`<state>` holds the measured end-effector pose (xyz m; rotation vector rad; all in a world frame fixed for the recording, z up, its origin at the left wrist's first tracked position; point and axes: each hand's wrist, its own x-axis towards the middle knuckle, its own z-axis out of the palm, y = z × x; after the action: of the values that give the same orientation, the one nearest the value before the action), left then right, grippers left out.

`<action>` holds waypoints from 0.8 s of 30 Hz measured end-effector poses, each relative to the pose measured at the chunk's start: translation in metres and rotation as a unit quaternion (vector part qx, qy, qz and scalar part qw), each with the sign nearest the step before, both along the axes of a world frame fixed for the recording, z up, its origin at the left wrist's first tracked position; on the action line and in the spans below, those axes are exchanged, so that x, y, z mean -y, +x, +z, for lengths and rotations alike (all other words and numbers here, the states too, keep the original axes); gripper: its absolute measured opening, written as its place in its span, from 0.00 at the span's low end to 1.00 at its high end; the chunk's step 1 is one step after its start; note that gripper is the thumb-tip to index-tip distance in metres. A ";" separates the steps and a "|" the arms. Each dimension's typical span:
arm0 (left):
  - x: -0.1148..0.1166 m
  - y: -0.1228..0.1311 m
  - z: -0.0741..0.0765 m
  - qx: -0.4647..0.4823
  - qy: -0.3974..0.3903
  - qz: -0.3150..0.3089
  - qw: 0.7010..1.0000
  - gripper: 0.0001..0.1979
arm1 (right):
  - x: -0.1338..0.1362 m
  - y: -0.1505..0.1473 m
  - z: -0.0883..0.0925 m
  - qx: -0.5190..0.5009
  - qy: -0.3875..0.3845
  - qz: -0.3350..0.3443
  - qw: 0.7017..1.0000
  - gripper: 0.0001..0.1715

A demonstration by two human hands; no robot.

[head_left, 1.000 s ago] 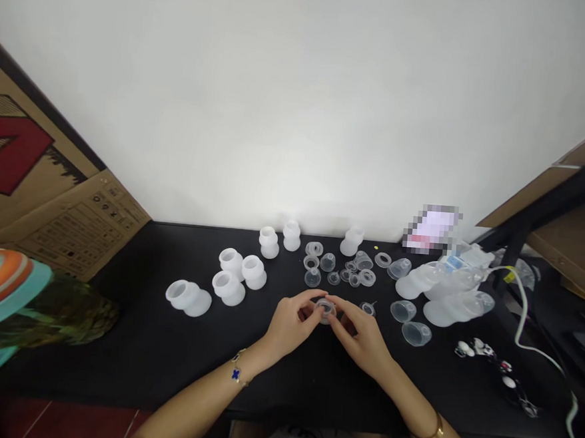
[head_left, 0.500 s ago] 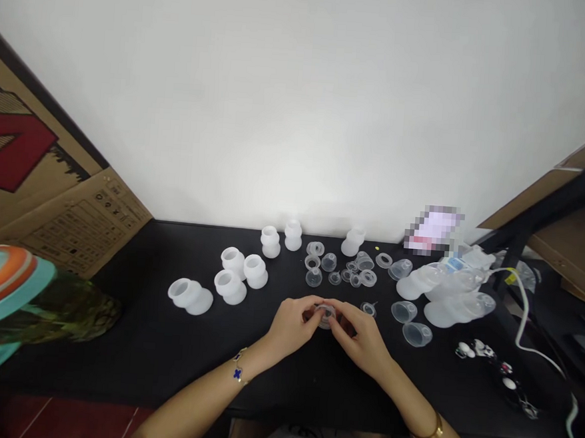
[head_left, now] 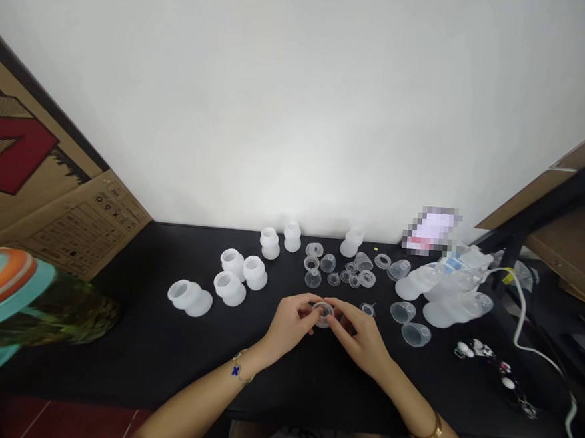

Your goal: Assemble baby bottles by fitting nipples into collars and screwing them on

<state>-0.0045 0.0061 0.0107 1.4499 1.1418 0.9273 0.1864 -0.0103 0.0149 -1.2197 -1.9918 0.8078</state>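
Observation:
Between both hands, low over the black table, is a clear plastic bottle ring (head_left: 324, 316). My left hand (head_left: 293, 318) grips its left side, with the thumb pressing at its opening. My right hand (head_left: 357, 329) holds the right side between thumb and fingers. Whether a teat sits inside the ring I cannot make out. Just right of the right hand lies a clear teat (head_left: 367, 309). Beyond the hands, clear rings (head_left: 366, 278), several teats (head_left: 334, 279) and clear caps (head_left: 313, 278) are spread out. Two more caps, one of them a clear dome (head_left: 416, 334), lie farther right.
Several white bottle bodies (head_left: 230, 288) stand or lie at the left and along the wall. Assembled bottles (head_left: 454, 310) lie at the right near a phone (head_left: 430, 230), a white cable (head_left: 521, 315) and a beaded strap (head_left: 506, 381). A large jug (head_left: 66, 306) stands far left beside a cardboard box (head_left: 72, 223).
The ring has tilted so its round opening faces up more, and my left thumb has shifted onto it. Both hands keep nearly the same place.

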 end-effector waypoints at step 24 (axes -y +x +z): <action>0.004 -0.001 0.004 -0.069 0.053 -0.020 0.996 0.12 | 0.000 0.001 0.001 0.008 0.020 0.003 1.000 0.19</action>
<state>-0.0058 0.0026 0.0152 1.6387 1.1734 0.8816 0.1870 -0.0105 0.0159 -1.2013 -2.0159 0.7603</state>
